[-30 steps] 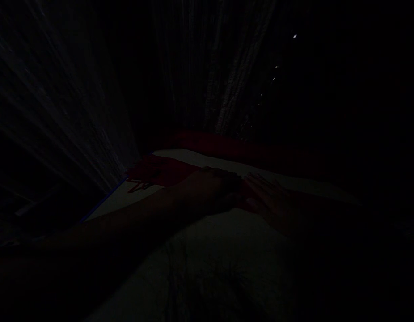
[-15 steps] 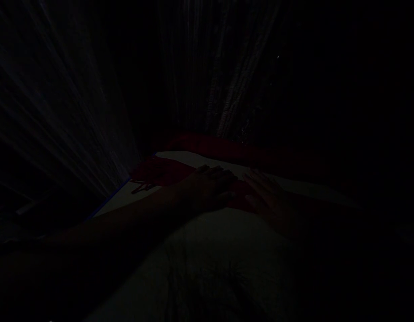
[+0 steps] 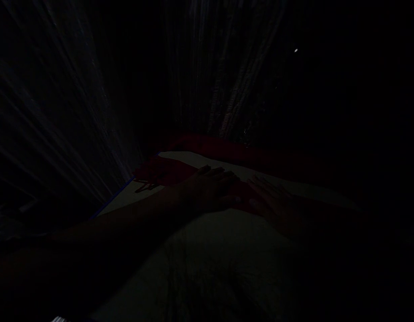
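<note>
The view is very dark. A strip of red cloth [image 3: 176,172] lies across a pale surface [image 3: 207,232], with thin red straps at its left end. My left hand [image 3: 212,188] rests flat on the cloth near the middle, palm down, fingers spread. Just to its right, my right hand [image 3: 276,203] lies on the same cloth with its fingers stretched out. A gap shows between the two hands. The right wrist and forearm fade into darkness.
Beyond the pale surface runs a band of darker red fabric [image 3: 210,144]. A blue edge [image 3: 115,197] borders the surface at the left. Long hanging folds, perhaps curtains [image 3: 93,89], stand behind and at the left.
My right hand has shifted slightly to the right, widening the gap between the hands. My left hand has barely moved, and the view has shifted a little.
</note>
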